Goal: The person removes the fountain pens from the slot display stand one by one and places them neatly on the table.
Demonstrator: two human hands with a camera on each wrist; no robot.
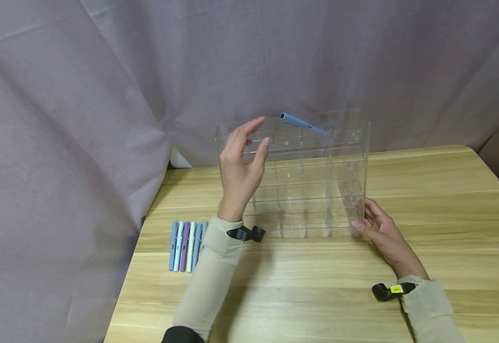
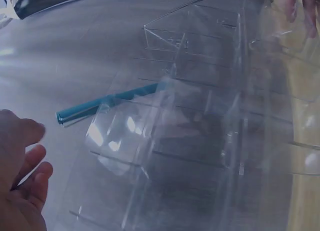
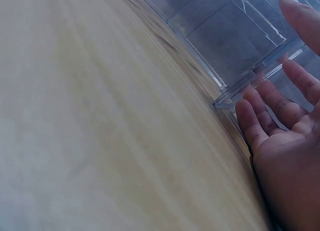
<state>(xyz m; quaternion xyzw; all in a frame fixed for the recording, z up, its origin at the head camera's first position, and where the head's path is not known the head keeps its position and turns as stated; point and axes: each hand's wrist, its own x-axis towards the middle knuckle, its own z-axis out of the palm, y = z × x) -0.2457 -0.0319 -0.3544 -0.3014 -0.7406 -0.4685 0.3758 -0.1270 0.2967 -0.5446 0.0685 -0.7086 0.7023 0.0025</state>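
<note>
A clear plastic organizer (image 1: 292, 193) with a grid of compartments stands upright on the table. One blue pen (image 1: 301, 124) leans at its upper part, its thicker end pointing up and left; the same pen (image 2: 107, 102) shows in the left wrist view. My left hand (image 1: 241, 164) is raised before the organizer's left side, thumb and fingers apart, holding nothing. The pen lies a short way beyond those fingertips. My right hand (image 1: 380, 231) holds the organizer's lower right corner, thumb at the front and fingers along the side. Those fingers (image 3: 260, 113) touch the clear wall.
Several capped pens (image 1: 185, 246) in blue, purple and pale green lie side by side on the wooden table (image 1: 300, 295), left of my left forearm, which partly covers them. A grey curtain (image 1: 275, 57) hangs right behind the organizer.
</note>
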